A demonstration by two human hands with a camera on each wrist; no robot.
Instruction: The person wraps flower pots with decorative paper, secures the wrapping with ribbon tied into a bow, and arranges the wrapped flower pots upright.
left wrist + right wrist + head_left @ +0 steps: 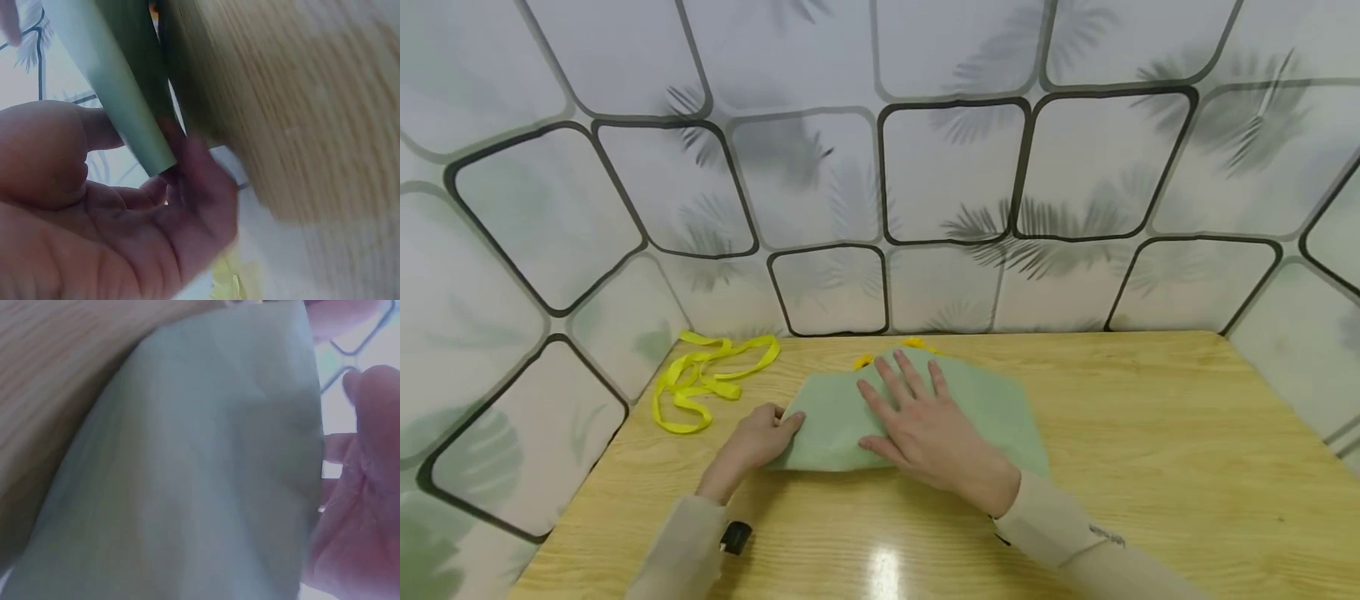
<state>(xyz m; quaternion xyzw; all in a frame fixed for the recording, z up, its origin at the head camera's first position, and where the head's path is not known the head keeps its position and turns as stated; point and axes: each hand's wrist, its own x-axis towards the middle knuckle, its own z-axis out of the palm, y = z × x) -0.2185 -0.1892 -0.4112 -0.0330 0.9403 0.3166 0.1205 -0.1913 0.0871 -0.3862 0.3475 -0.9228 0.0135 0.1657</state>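
Note:
A pale green sheet, apparently wrapping paper, is folded over near the middle of the table. Yellow-orange petals poke out past its far edge; what else lies under it is hidden. My left hand pinches the sheet's left end, thumb on top. In the left wrist view the sheet's folded edge runs down between the thumb and fingers of that hand. My right hand rests on the sheet with spread, straight fingers. The right wrist view shows the sheet bulging beside the right palm.
A tangled yellow ribbon lies at the table's back left. The wooden table meets a patterned curtain-like backdrop at the back and sides. A small black object sits at the left cuff.

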